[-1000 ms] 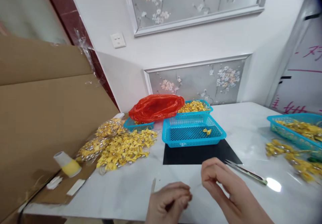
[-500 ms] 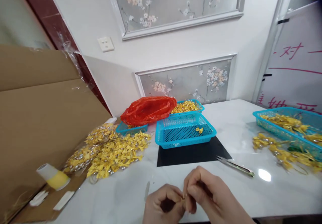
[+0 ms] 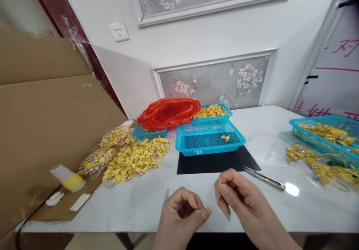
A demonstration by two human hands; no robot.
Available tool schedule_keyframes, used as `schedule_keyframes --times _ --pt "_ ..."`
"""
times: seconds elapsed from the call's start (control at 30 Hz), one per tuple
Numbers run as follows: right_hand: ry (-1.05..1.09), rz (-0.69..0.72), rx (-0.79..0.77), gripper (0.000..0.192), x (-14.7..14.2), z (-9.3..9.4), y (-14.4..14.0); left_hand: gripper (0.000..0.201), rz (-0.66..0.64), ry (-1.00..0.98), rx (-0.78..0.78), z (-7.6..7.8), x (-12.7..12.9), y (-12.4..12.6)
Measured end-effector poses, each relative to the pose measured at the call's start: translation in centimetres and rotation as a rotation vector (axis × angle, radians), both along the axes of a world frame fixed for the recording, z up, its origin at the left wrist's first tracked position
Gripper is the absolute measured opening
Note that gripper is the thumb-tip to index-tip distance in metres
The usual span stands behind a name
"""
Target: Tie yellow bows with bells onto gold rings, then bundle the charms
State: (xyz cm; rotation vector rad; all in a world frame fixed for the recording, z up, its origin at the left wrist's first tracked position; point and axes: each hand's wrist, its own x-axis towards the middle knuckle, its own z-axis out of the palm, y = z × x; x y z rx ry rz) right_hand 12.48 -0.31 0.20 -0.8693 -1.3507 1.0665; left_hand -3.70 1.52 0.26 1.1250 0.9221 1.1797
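Low over the front of the white table, my left hand [image 3: 183, 216] pinches thumb against forefinger. A faint thin line, perhaps thread, seems to run from its fingertips toward my right hand [image 3: 244, 199]. The right hand is also closed in a pinch, its fingers curled downward, a short gap from the left. What either one holds is too small to make out. Scissors-like snips [image 3: 265, 178] with pointed metal blades lie just beyond my right hand. Farther back, a blue perforated basket [image 3: 210, 151] holds one yellow bow [image 3: 225, 138] and rests partly on a black mat [image 3: 207, 164].
Left, yellow bows with silvery beads [image 3: 134, 160] are heaped near a thread cone [image 3: 68, 179] and a cardboard box [image 3: 56, 119]. A red plastic bag [image 3: 168, 113] lies over baskets at the back. Another blue basket [image 3: 294, 126] stands right, with yellow bow strands [image 3: 319, 167] beside it.
My hands were together at the fingertips and have moved apart, the right one going right and upward. The camera view has shifted, showing the table's front edge.
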Motion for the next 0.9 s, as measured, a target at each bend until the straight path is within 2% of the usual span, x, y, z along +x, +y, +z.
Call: schedule_keyframes --times 0.17,0.37,0.43,0.53,0.7,0.8,0.9 --pt "-0.049 -0.147 0.039 0.03 1.4 -0.1 0.1 0.029 0.047 0.087 0.013 0.1 -0.9 0.0" --pt "-0.172 -0.224 0.077 0.031 1.8 -0.2 -0.1 0.026 0.009 0.126 0.032 -0.1 -0.9 -0.1" --pt "-0.2 -0.259 0.064 0.031 2.1 -0.4 -0.1 0.027 -0.012 0.137 0.032 -0.2 -0.9 0.1" --pt "-0.166 -0.387 0.009 0.029 3.7 -0.7 0.1 0.028 -0.014 0.199 0.081 0.1 -1.0 0.6" --pt "-0.03 -0.439 0.007 0.028 6.9 -1.3 0.4 0.015 0.004 0.549 0.313 2.7 0.3 3.2" --pt "-0.02 -0.406 -0.02 0.032 7.2 -2.5 0.6 0.007 -0.037 0.669 0.449 4.8 3.1 6.3" --pt "-0.017 -0.349 -0.086 0.038 7.0 -4.2 1.1 0.013 -0.148 0.855 0.573 6.2 6.9 10.4"
